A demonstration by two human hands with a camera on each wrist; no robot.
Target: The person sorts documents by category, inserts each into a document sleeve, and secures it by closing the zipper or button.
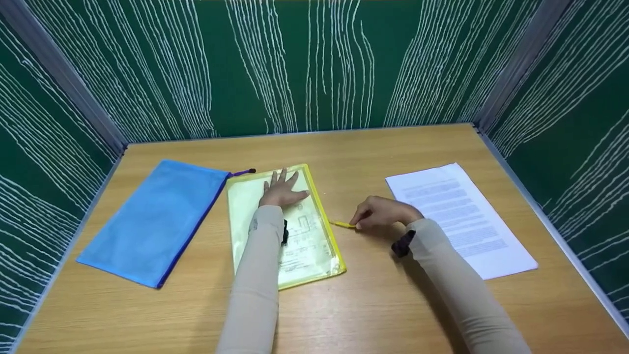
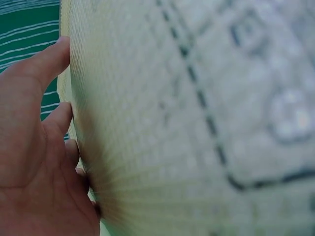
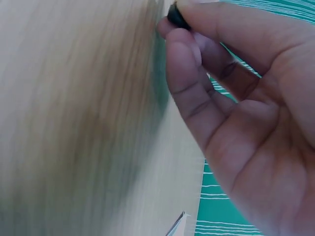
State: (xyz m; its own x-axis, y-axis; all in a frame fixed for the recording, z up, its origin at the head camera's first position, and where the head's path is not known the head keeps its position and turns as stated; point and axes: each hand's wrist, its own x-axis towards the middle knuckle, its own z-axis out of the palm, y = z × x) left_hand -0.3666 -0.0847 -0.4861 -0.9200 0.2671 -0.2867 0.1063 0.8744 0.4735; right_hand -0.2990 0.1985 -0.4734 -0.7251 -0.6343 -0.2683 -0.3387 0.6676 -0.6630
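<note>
A clear yellow-edged zip pouch with printed paper inside lies in the middle of the table. My left hand rests on its upper part, fingers spread. Seen from the left wrist, the fingertips touch the pouch's mesh surface. To the right of the pouch, my right hand pinches the end of a yellow zip-pull strap, which runs out from the pouch's right edge. In the right wrist view, a black strap end shows between thumb and fingers.
A blue zip pouch lies at the left, its dark pull tab reaching the yellow pouch's top corner. Printed white sheets lie at the right, partly under my right forearm. Green walls with white lines enclose the table.
</note>
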